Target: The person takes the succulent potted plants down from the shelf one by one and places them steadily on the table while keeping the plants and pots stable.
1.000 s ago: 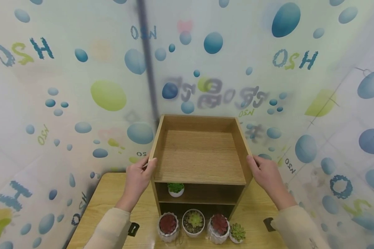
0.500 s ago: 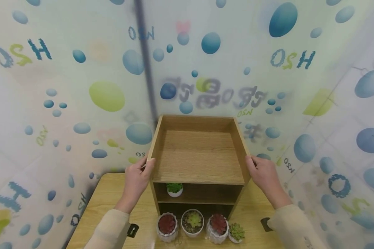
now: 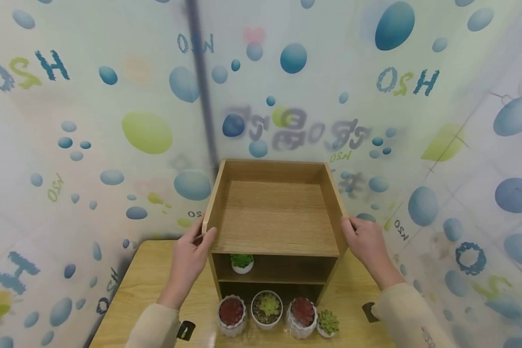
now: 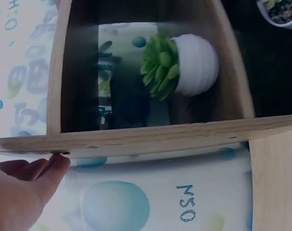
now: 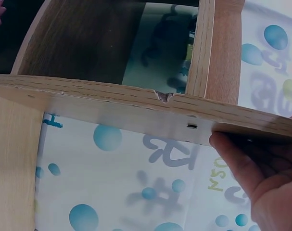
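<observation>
A small wooden shelf (image 3: 278, 217) stands with its bare top tray towards me. My left hand (image 3: 188, 261) grips the upper edge of its left side panel, thumb on the inner side; in the left wrist view the fingers (image 4: 52, 171) press the panel's outer face. The right side panel is held by my right hand (image 3: 367, 246), whose other fingers are partly hidden behind the wood. On the middle level, at the left, sits a green succulent in a white pot (image 3: 242, 264). A chip (image 5: 164, 96) shows in the right panel's front edge.
Along the shelf's front stand a red succulent (image 3: 231, 314), a light green one in a round pot (image 3: 267, 310), another red one (image 3: 302, 316) and a small green one (image 3: 328, 323). They stand on a wooden table (image 3: 156, 266). A patterned curtain (image 3: 156, 87) hangs behind.
The whole head view has drifted slightly left. My left thumb sits a little lower on the panel edge; both hands keep holding the shelf, which stays in place against the curtain.
</observation>
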The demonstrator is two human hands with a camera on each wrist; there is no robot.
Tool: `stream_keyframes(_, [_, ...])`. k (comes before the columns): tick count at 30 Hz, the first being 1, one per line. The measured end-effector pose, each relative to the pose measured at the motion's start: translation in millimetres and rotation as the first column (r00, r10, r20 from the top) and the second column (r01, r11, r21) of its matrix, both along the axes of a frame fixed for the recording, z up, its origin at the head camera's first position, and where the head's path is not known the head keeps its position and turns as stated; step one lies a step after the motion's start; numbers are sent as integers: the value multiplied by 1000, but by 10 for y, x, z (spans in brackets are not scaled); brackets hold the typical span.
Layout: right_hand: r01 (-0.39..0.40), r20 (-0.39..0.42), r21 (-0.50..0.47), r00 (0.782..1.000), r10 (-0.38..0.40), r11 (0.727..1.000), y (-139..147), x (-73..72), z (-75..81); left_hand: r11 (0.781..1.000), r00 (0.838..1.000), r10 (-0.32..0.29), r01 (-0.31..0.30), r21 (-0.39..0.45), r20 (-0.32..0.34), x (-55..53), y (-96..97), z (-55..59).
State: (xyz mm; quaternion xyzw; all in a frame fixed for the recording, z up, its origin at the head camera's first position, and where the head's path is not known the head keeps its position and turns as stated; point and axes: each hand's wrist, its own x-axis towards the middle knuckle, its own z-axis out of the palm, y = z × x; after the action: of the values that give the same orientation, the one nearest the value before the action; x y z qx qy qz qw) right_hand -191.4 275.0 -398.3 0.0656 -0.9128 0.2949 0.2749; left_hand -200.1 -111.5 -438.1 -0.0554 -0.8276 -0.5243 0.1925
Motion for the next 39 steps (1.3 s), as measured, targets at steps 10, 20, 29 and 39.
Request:
stream_keyframes(10, [-1, -6, -20, 1000, 1, 1000, 48, 2, 10, 999, 988, -35, 31, -30, -151, 199, 77, -231])
stream_keyframes(20, [-6, -86, -4, 996, 5, 1000, 57, -3, -30, 998, 987, -23, 14, -56, -160, 337, 115, -354])
stream_keyframes(29, [-20, -42, -19, 999, 19, 1000, 16, 0, -68, 994, 981, 29, -49, -99, -194, 491, 110, -451])
stream_keyframes(39, [-32, -89, -29, 996, 30, 999, -2, -11, -40, 990, 953, 82, -112, -87, -292, 592, 191, -599])
